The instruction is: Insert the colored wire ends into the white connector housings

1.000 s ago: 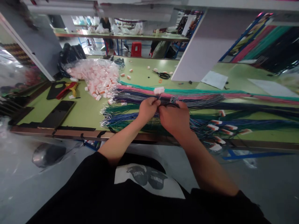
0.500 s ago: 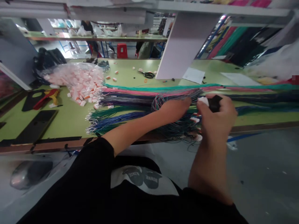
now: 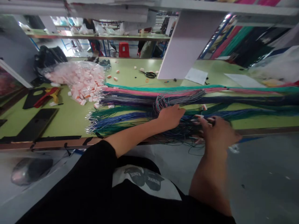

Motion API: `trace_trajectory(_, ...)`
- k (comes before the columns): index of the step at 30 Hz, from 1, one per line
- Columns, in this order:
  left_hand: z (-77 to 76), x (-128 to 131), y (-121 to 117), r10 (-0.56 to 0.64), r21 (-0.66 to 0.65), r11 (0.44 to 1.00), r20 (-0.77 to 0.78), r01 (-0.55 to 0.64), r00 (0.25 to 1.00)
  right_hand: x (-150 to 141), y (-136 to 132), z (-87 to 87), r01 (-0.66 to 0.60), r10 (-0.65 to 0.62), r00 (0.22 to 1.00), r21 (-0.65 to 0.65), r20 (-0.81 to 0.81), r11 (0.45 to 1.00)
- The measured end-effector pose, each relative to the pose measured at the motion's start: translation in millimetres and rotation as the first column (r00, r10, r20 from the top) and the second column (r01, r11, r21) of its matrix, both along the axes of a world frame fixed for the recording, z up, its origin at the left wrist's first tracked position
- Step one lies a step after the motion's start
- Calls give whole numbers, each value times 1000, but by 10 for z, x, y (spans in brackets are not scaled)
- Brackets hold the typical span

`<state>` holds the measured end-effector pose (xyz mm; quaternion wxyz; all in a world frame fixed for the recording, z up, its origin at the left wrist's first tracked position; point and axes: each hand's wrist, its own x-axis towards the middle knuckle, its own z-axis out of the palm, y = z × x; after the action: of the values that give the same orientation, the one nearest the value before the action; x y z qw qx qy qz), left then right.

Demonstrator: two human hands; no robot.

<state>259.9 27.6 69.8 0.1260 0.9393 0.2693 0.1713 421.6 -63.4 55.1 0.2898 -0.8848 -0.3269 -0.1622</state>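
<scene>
Long bundles of coloured wires (image 3: 140, 96) lie side by side across the green table (image 3: 70, 115): teal, pink, purple, green and blue. My left hand (image 3: 171, 116) rests on a looped tangle of thin wires (image 3: 161, 101) in the middle, with its fingers curled into them. Further right, my right hand (image 3: 217, 132) lies low over a heap of wired white connectors (image 3: 204, 107) near the table's front edge. It is blurred by motion, so its fingers and anything in them are unclear.
A clear bag of pink-and-white connectors (image 3: 79, 77) sits at the back left, with loose ones around it. Scissors (image 3: 149, 74) lie further back, beside a white post (image 3: 184, 46). Black mats (image 3: 37, 123) and a red-yellow tool (image 3: 46, 95) are at the left. White paper sheets (image 3: 195, 76) lie behind the wires.
My right hand, which was lifted with a white connector and a black piece, has dropped onto the wire heap at the table's edge. My left hand shifted slightly toward me on the wires.
</scene>
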Motion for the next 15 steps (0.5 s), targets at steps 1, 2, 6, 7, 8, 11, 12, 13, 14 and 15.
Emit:
trace_trajectory(1, 76, -127, -1, 24, 13, 1000, 48, -24, 999, -26, -9, 60, 66, -69, 996, 57, 51, 996)
trace_trajectory(2, 142, -284, 5, 44, 9, 999, 95, -46, 994, -73, -12, 132, 96, -111, 988, 135, 110, 986)
trace_trajectory(6, 159, -1158, 55, 169, -175, 974, 156, -141, 973, -588, 107, 399, -325, 204, 925, 390, 319, 862)
trace_trajectory(7, 97, -1416, 59, 258, -234, 949, 181, -213, 949, -816, 183, 426, -489, 380, 864, 370, 331, 790)
trace_trajectory(8, 18, -1677, 57, 371, -279, 911, 225, -305, 901, -1082, 279, 429, -653, 576, 754, 269, 316, 708)
trace_trajectory(11, -244, -2435, 3, 709, -381, 704, 319, -600, 629, -2048, 656, 294, -907, 909, 374, -129, 185, 400)
trace_trajectory(12, -318, -2665, -26, 786, -401, 618, 339, -676, 517, -2393, 794, 214, -931, 955, 272, -222, 115, 291)
trace_trajectory(13, -378, -2878, -59, 837, -409, 538, 364, -737, 409, -2729, 928, 128, -943, 990, 139, -302, 31, 142)
trace_trajectory(14, -421, -3072, -93, 869, -407, 457, 395, -790, 299, -3044, 1052, 43, -936, 999, 34, -350, -30, 22)
trace_trajectory(15, -446, -3242, -126, 879, -391, 395, 424, -832, 217, -3324, 1160, -34, -921, 997, -50, -384, -62, -70)
